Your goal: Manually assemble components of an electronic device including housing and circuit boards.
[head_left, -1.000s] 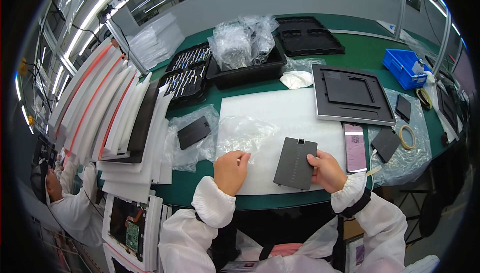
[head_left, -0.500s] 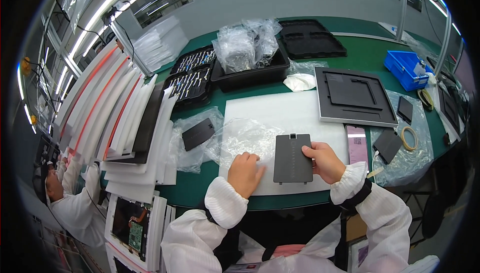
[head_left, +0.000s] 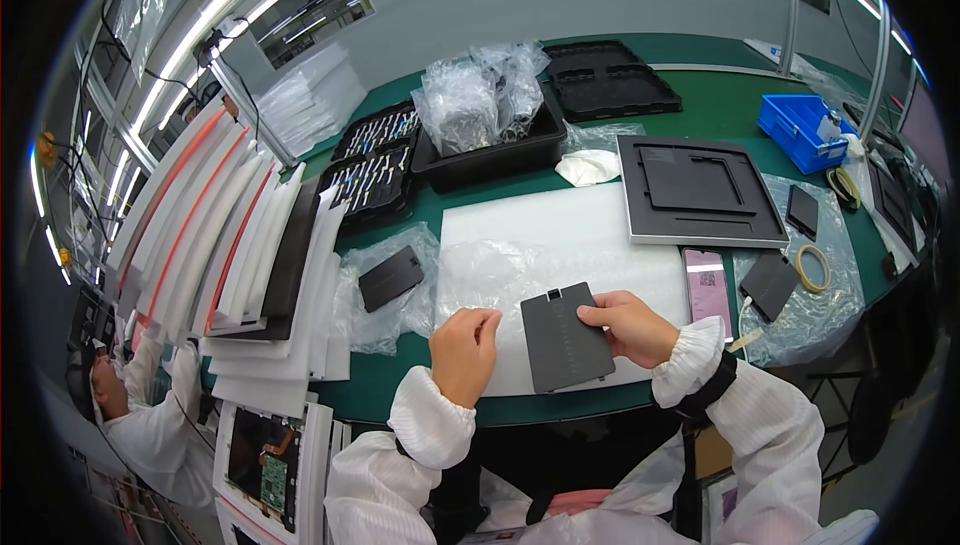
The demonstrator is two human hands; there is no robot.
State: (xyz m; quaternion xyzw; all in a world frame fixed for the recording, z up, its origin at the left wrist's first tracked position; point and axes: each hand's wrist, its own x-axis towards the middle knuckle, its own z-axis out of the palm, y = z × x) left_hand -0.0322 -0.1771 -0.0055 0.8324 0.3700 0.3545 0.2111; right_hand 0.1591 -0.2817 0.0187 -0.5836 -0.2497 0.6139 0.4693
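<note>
A flat dark grey rectangular cover (head_left: pixel 562 350), with a notch in its top edge, is in my right hand (head_left: pixel 640 330). My thumb lies on its face and the other fingers are behind it; the cover leans to the left. My left hand (head_left: pixel 465 355) is closed with its fingers curled together, left of the cover. Whether anything is pinched in its fingertips I cannot make out. Beyond it a clear plastic bag (head_left: pixel 490 270) lies crumpled on the white foam sheet (head_left: pixel 570 215).
Similar dark covers lie on plastic at left (head_left: pixel 391 278) and right (head_left: pixel 770 285). Near the right one are a tape roll (head_left: pixel 826 268) and a pink phone (head_left: pixel 708 290). Behind stand a black framed panel (head_left: pixel 700 190), a bin of bags (head_left: pixel 490 160) and a blue bin (head_left: pixel 800 132). Foam sheets (head_left: pixel 215 235) stand left.
My right hand has moved slightly left and tilted the cover. My left hand has shifted left, and its fingers have curled from spread over the bag to closed.
</note>
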